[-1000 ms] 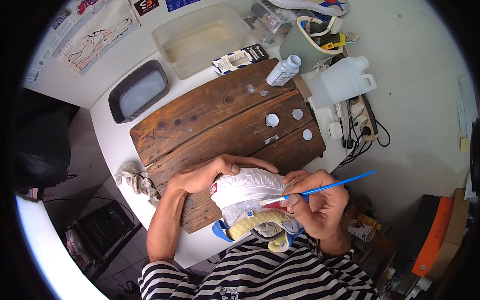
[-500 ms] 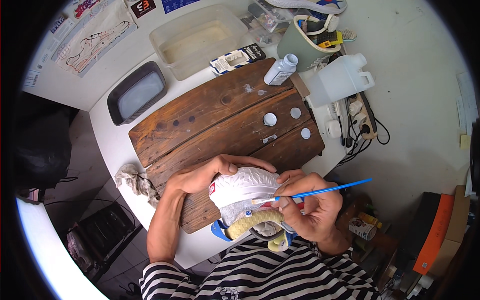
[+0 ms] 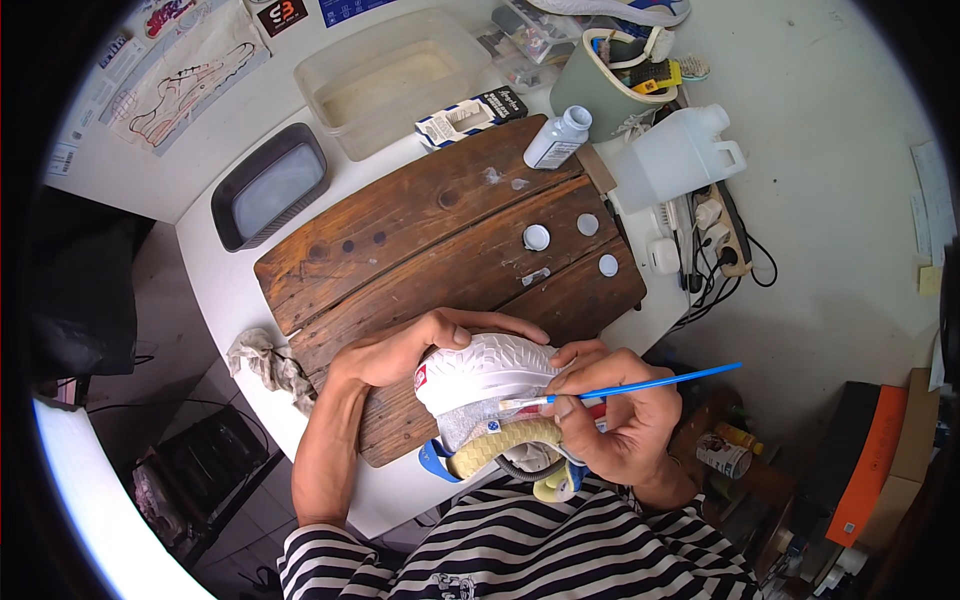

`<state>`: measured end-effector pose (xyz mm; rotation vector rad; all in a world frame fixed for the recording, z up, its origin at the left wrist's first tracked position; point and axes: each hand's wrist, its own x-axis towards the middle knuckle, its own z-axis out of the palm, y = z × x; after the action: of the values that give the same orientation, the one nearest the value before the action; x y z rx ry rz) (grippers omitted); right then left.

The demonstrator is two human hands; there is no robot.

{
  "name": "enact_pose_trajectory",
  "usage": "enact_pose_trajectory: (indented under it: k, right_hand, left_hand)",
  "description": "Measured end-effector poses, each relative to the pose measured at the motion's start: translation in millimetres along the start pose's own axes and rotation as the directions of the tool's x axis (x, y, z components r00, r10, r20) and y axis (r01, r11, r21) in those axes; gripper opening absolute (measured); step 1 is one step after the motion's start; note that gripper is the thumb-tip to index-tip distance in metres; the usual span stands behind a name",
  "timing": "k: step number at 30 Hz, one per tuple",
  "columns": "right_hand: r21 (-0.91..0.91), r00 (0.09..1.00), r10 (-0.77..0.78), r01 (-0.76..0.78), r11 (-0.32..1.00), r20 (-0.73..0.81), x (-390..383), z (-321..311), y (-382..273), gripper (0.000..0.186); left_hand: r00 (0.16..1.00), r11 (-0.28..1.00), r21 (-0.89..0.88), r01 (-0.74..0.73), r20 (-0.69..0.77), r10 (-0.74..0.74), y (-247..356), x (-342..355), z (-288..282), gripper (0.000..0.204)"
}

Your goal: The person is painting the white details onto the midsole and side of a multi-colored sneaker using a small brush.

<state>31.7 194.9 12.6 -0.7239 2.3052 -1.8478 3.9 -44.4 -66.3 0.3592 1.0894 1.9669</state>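
Shoe (image 3: pixel 490 372), white, gripped by left hand (image 3: pixel 400 350) over board (image 3: pixel 420 240); right hand (image 3: pixel 610 420) at 3 o'clock, pinching blue brush (image 3: pixel 640 383), tip touching shoe.

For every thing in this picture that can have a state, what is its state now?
White sneaker: tipped on its side, gripped by the left hand.
Thin blue-handled paintbrush: pinched in the right hand, bristle tip at the sneaker.
Small white plastic bottle: upright, capped.
Large translucent jug: capped.
Clear plastic tub: open, no lid.
Grey rag: crumpled at the table edge.
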Motion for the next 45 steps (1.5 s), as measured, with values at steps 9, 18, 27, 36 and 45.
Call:
enact_pose_trajectory:
  k: [9, 18, 27, 36, 45]
  right_hand:
    - [0.033, 0.997, -0.079, 0.079, 0.996, -0.001, 0.5, -0.6, 1.6, 0.017]
    - [-0.037, 0.999, -0.048, 0.047, 0.998, -0.025, -1.9, -1.3, 4.1, 0.016]
    - [0.0, 0.993, -0.118, 0.118, 0.993, 0.019, 4.4, 1.8, 0.7, 0.016]
    - [-0.009, 0.995, -0.098, 0.098, 0.995, -0.009, 3.8, 2.7, 2.6, 0.017]
    - [0.005, 0.997, -0.062, 0.062, 0.998, -0.037, 1.0, 2.1, 1.0, 0.013]
  left_hand:
    - [1.0, 1.0, 0.006, 0.021, -0.023, -0.021, -0.2, 0.5, 1.7, 0.077]
    - [0.998, 0.998, 0.016, 0.058, -0.04, -0.057, 3.6, 2.3, 3.1, 0.086]
    - [1.0, 1.0, 0.012, -0.009, -0.002, 0.009, -1.1, -0.1, 0.4, 0.069]
    - [1.0, 1.0, -0.004, -0.002, 0.001, 0.002, 0.3, 0.5, 1.3, 0.069]
    - [1.0, 1.0, 0.023, -0.007, 0.001, 0.007, 0.8, 0.0, 0.5, 0.069]
